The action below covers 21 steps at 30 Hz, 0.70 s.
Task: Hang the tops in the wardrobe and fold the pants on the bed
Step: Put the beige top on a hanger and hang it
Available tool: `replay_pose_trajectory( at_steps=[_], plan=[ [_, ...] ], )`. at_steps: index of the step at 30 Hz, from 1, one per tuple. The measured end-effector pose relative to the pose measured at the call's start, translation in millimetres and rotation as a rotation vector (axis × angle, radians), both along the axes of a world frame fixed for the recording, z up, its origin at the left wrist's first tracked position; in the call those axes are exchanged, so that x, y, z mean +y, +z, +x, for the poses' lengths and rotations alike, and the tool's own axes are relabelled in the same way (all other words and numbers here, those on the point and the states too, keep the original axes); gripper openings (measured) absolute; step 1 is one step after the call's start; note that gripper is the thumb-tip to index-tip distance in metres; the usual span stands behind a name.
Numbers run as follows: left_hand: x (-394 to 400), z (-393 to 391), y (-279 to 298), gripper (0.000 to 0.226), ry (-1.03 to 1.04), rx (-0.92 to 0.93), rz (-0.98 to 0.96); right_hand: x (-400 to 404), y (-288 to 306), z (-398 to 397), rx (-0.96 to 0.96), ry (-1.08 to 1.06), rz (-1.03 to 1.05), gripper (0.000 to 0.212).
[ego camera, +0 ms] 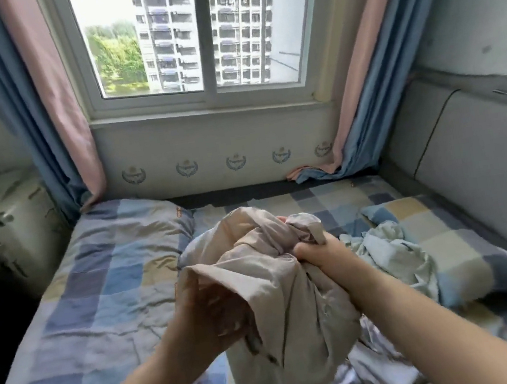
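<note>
I hold a crumpled beige garment (281, 319) up over the bed (99, 313). My right hand (318, 257) grips a bunched fold near its top. My left hand (208, 317) holds an open edge of the fabric, its fingers partly hidden by the cloth and blurred. Whether the garment is a top or pants cannot be told. A pale blue-green garment (389, 253) lies crumpled on the bed to the right, and white and light striped clothes (380, 367) lie under the beige one.
The bed has a blue, grey and yellow checked cover, with a pillow (449, 235) at the right by the padded headboard (488, 163). A window (199, 35) with pink and blue curtains is ahead. A white cabinet (4, 225) stands at the left.
</note>
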<state>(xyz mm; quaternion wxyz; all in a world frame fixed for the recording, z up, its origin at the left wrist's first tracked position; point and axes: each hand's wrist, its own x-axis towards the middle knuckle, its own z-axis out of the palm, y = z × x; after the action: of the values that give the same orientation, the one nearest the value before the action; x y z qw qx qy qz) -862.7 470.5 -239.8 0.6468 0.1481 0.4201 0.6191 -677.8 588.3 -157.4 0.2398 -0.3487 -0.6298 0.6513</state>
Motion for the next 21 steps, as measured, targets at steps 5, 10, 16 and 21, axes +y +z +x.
replay_pose_trajectory(
  at_steps=[5, 10, 16, 21],
  plan=[
    [7.8, -14.7, 33.2, 0.093, -0.156, -0.199, 0.147, -44.0, 49.8, 26.2, -0.027, -0.06, 0.154, 0.049],
    [24.5, 16.1, 84.7, 0.054, -0.097, 0.046, 0.184, -98.7, 63.9, 74.4, -0.08, -0.093, 0.151, 0.054],
    [19.0, 93.8, 120.4, 0.064, -0.278, 0.171, 0.316, -177.3, 74.7, 143.8, -0.21, -0.241, 0.221, 0.053],
    [-26.6, 176.7, 142.8, 0.057, -0.597, 0.177, 0.456, -252.5, 78.6, 211.7, -0.326, -0.37, 0.288, 0.052]
  ],
)
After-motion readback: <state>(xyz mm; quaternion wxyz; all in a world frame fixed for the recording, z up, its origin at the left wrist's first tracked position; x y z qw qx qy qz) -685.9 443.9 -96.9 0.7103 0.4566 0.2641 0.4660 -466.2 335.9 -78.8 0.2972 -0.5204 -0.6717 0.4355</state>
